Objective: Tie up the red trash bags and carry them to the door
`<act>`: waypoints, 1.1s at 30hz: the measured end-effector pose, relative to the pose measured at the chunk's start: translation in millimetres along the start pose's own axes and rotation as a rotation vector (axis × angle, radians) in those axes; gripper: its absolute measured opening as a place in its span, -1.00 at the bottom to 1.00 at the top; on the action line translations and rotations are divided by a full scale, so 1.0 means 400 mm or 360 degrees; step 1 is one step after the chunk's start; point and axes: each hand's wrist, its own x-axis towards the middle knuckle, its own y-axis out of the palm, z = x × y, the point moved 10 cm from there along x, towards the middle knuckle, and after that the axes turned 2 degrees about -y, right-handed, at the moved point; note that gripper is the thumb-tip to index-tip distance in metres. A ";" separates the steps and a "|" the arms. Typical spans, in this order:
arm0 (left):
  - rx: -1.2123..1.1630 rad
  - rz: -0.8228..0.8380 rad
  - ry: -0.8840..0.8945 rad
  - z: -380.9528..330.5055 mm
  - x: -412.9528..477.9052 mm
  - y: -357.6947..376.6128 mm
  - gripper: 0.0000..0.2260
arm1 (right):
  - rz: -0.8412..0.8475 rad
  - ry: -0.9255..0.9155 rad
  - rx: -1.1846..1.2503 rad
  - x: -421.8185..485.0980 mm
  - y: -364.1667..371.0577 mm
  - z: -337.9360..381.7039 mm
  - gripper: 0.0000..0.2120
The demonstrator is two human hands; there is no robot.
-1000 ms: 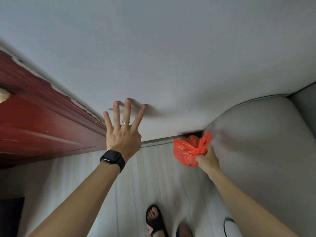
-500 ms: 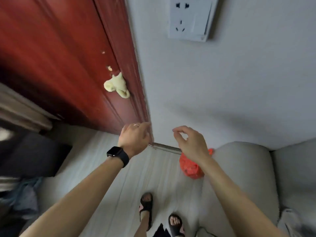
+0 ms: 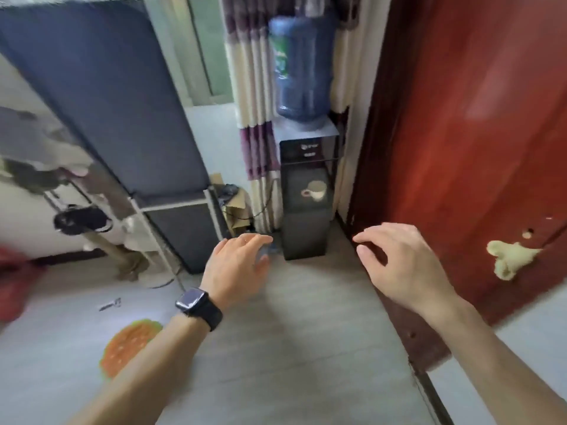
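Observation:
Both of my hands hang empty over the grey floor. My left hand (image 3: 236,265), with a black watch on its wrist, has its fingers loosely curled and apart. My right hand (image 3: 399,262) is also open, fingers bent, close to the red door (image 3: 466,133) on the right. A blurred red shape, perhaps a red bag (image 3: 13,283), lies at the far left edge on the floor. The red bag I carried a moment ago is out of view.
A black water dispenser (image 3: 306,191) with a blue bottle stands ahead beside the door. A dark blue cabinet (image 3: 122,118) on a white frame stands at the left. An orange burger-shaped mat (image 3: 129,348) lies on the floor. Pale foam (image 3: 509,259) sticks to the door.
My right hand let go of the red bag by the wall near the door. My view then swung left into the room, and both hands are now empty.

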 end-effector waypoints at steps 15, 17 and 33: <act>0.0408 -0.0359 -0.1754 1.138 -1.290 -0.694 -0.65 | 0.0685 -0.1439 0.0453 -0.129 0.584 1.651 -0.79; 0.0462 -0.0387 -0.1937 1.223 -1.509 -0.774 -0.64 | 0.0760 -0.1666 0.0495 -0.247 0.643 1.905 -0.77; 0.0720 -0.0889 -0.3147 1.483 -2.788 -1.112 -0.73 | 0.1303 -0.2703 0.0873 -1.161 0.945 3.200 -0.69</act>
